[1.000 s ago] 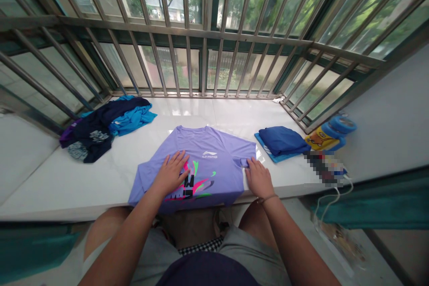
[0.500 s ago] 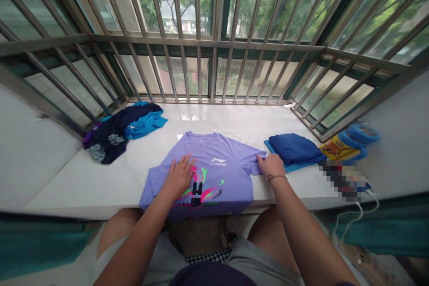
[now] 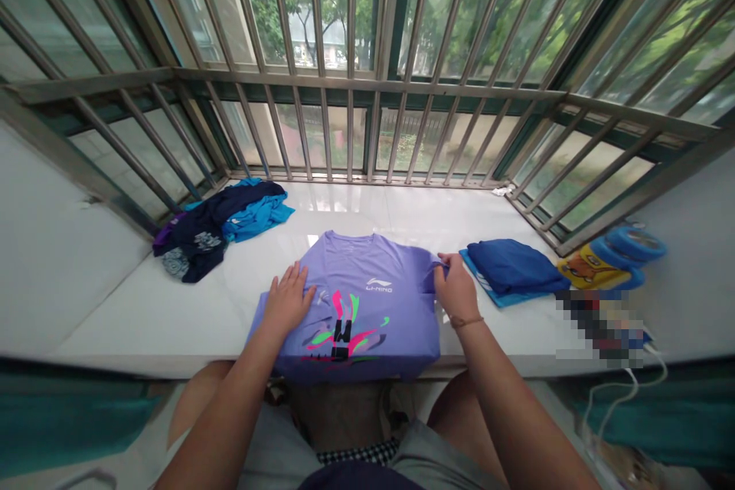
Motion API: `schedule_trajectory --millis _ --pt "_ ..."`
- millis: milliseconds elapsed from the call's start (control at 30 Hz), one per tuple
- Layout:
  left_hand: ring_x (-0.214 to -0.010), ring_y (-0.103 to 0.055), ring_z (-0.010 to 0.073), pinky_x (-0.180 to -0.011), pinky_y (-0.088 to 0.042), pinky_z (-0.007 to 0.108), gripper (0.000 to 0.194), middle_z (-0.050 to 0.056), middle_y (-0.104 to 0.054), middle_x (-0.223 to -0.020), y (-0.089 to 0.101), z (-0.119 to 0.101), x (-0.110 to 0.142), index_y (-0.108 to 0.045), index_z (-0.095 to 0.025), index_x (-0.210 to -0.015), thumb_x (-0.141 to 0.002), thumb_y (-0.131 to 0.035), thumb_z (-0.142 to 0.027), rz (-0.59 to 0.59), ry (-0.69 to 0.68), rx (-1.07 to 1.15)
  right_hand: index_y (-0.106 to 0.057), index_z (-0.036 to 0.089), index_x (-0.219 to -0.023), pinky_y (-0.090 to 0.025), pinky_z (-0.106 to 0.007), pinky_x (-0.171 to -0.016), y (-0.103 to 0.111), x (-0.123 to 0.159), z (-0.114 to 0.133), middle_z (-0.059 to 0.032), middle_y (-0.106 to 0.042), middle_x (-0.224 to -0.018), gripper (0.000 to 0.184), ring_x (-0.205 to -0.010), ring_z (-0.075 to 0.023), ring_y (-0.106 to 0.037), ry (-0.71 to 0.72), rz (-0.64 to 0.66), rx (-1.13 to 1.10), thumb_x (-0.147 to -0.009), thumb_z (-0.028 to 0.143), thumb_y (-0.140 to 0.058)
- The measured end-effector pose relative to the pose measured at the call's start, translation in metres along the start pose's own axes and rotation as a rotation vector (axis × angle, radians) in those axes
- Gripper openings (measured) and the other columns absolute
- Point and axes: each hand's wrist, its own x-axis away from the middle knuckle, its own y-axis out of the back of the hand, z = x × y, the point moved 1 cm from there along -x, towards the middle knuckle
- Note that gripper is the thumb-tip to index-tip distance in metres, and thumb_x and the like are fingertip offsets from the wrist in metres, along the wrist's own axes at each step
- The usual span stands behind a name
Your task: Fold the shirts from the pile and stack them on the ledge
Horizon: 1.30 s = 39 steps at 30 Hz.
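Note:
A purple T-shirt (image 3: 356, 314) lies front side up, its neckline away from me and its hem hanging over the ledge's front edge. It has a white logo on the chest and a pink, green and black print below. My left hand (image 3: 289, 298) rests on the shirt's left side with fingers extended. My right hand (image 3: 455, 287) is closed on the right sleeve, which is bunched and drawn in at the fingers. Just right of that hand sits a stack of folded blue clothes (image 3: 511, 266).
Crumpled dark and bright blue clothes (image 3: 200, 233) lie at the left of the white ledge (image 3: 367, 207). A blue and yellow bottle (image 3: 600, 264) stands at the right wall, near a blurred-out item and white cables (image 3: 602, 398). Metal window bars (image 3: 350, 130) enclose the back.
My right hand has pulled the sleeve inward, so it is now bunched instead of spread out. My left hand has slid left off the print to the shirt's side. The view has shifted slightly.

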Motion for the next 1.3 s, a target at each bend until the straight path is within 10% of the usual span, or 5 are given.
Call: schedule_trajectory --millis 167,333,833,1033,1300 --pt "-0.163 -0.035 0.0356 -0.13 -0.03 0.067 0.065 0.016 -0.034 -0.177 -0.007 0.001 0.002 -0.045 -0.02 -0.167 -0.109 -0.035 -0.049 -0.012 -0.006 0.015 -0.067 0.022 -0.123 -0.031 -0.053 -0.127 -0.016 0.071 0.066 -0.0136 -0.071 -0.136 0.025 -0.127 -0.0284 -0.063 0.653 0.192 0.061 -0.103 0.02 -0.053" --pt "-0.16 -0.039 0.0376 -0.128 -0.028 0.072 0.059 0.016 -0.04 -0.174 -0.003 -0.004 0.001 -0.052 -0.021 -0.161 -0.108 -0.039 -0.043 -0.034 0.024 0.001 -0.068 0.025 -0.11 -0.029 -0.061 -0.125 -0.035 0.138 0.079 -0.0056 -0.076 -0.115 0.007 -0.11 -0.0263 -0.066 0.871 0.405 0.15 -0.105 0.026 -0.063" --pt "-0.119 -0.07 0.0246 -0.111 -0.051 0.039 0.032 0.012 -0.078 -0.122 0.003 -0.144 -0.08 -0.076 -0.02 -0.117 -0.103 -0.047 -0.02 0.0 -0.285 0.598 -0.054 0.023 -0.155 -0.037 -0.053 -0.119 -0.049 0.064 0.062 -0.0128 -0.067 -0.145 0.057 -0.134 -0.0284 -0.059 0.562 0.299 0.293 -0.102 0.005 -0.046" --pt "-0.088 -0.072 0.021 -0.079 -0.05 0.03 0.038 0.006 -0.079 -0.091 -0.01 -0.146 -0.109 -0.074 -0.022 -0.096 -0.11 -0.041 -0.034 0.049 -0.129 0.614 -0.073 0.023 -0.111 -0.049 -0.038 -0.098 -0.033 0.063 0.061 -0.0072 -0.072 -0.106 0.019 -0.105 -0.0246 -0.065 0.591 0.297 0.117 -0.102 0.016 -0.058" --pt "-0.089 -0.069 0.0214 -0.076 -0.043 0.03 0.044 0.007 -0.077 -0.092 -0.02 -0.144 -0.105 -0.073 -0.022 -0.091 -0.11 -0.041 -0.044 0.048 -0.106 0.608 -0.065 0.025 -0.114 -0.054 -0.043 -0.098 -0.017 0.13 0.017 -0.0072 -0.069 -0.111 0.034 -0.108 -0.0255 -0.063 0.758 0.164 -0.224 -0.09 0.005 -0.054"
